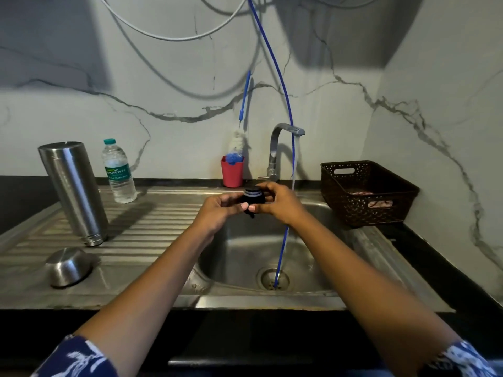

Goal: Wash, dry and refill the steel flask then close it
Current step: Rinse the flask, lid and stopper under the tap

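Sleeves (79,357) cropped below; left grip (217,210) and right grip (283,205) both pinching black stopper (254,197), its underside hidden.

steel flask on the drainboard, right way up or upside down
Upside down: the steel flask stands on its threaded mouth on the ribbed drainboard, flat base on top.

Dim, cool light is coming in from the left. The flask (72,191) is throwing a shadow rightward, and the edges are bending.
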Demonstrator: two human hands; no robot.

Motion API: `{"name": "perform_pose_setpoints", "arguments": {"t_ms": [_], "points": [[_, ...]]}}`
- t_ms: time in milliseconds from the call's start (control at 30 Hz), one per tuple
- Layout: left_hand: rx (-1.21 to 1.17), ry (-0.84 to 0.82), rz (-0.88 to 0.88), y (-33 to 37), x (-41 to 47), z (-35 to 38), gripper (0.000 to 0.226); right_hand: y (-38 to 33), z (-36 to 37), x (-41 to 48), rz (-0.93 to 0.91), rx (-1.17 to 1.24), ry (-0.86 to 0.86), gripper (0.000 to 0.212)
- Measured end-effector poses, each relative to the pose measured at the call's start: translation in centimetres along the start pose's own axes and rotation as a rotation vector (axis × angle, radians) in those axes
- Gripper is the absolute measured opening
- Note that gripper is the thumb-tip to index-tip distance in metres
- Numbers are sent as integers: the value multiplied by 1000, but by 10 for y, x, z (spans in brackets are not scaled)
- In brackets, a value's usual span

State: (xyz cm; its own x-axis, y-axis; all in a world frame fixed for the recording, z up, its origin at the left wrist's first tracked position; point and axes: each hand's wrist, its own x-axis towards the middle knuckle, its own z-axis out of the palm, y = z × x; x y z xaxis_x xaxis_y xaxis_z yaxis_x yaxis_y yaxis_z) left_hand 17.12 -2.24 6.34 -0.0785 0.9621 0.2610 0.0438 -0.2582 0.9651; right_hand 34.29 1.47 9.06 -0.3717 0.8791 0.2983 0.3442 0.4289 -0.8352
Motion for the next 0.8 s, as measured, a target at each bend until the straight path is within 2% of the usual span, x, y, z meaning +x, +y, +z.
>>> {"name": "perform_pose_setpoints", "arguments": {"t_ms": [267, 400, 500, 633, 700, 800], "points": [[23, -22, -51, 7, -15, -24, 33, -12, 20, -2, 26, -12, -77, 58], [-236, 30, -91, 29, -29, -32, 31, -36, 36, -2, 36, 309, -38, 48], [-273, 63, -58, 51, -45, -51, 36, -55, 59, -3, 25, 426, -118, 47], [-67, 212, -24, 75, -72, -109, 45, -66, 96, 0, -31, 411, -247, 48], [143, 328, -37, 87, -87, -151, 44, -64, 115, 1, -28, 396, -240, 54], [398, 414, -119, 100, -113, -215, 39, -47, 144, -5, 7, 467, -170, 48]]}}
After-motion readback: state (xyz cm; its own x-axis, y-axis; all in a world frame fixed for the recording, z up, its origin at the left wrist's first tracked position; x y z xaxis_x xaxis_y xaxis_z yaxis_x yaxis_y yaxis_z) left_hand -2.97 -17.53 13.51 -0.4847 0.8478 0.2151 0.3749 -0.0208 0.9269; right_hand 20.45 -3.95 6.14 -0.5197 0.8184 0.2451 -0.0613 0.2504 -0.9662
